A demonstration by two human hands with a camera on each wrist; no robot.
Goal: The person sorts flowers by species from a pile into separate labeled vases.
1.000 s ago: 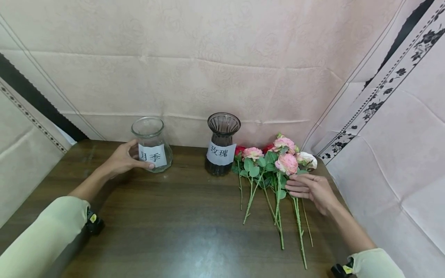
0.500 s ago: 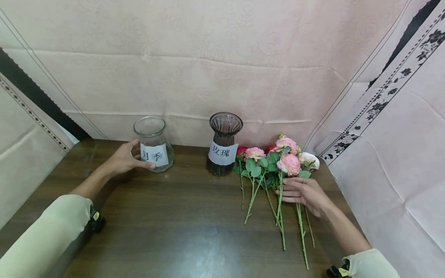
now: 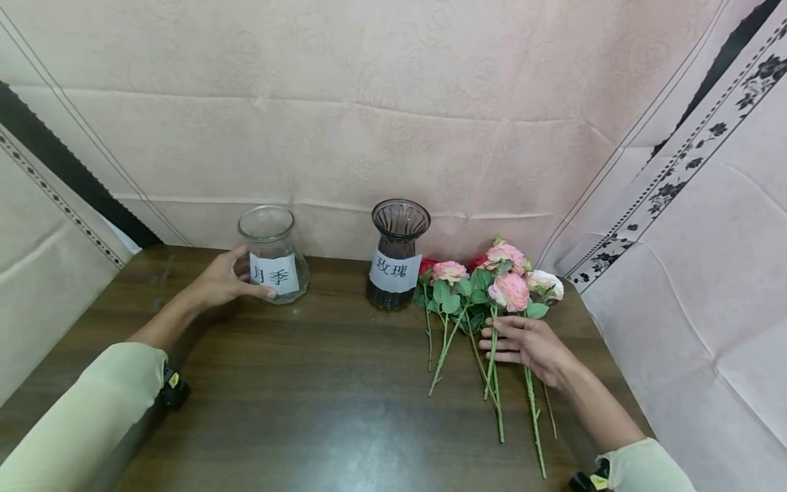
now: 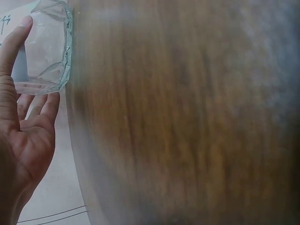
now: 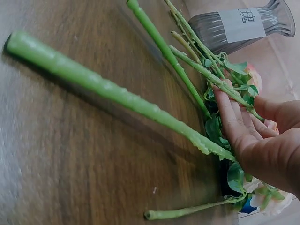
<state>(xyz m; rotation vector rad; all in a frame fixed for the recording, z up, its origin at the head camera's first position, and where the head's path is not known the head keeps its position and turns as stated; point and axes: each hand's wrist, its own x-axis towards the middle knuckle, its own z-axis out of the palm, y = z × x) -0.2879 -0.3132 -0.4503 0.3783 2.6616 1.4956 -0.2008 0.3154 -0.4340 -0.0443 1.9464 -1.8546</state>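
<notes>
Head view looks down on hands (image 3: 216,279) (image 3: 533,347); wrist views sit closer.

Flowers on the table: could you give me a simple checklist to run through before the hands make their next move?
1. Clear vase upright on the table: ok.
2. Left hand steadying that vase: ok; thumb and fingers are around it.
3. Clear vase's mouth unblocked: ok; nothing stands in it.
4. Right hand curled round a stem: not ok; the fingers lie straight behind it.
5. Flowers separated: not ok; they overlap and some stems cross.
6. Leaves untangled: cannot tell; blooms hide part of the pile.
</notes>
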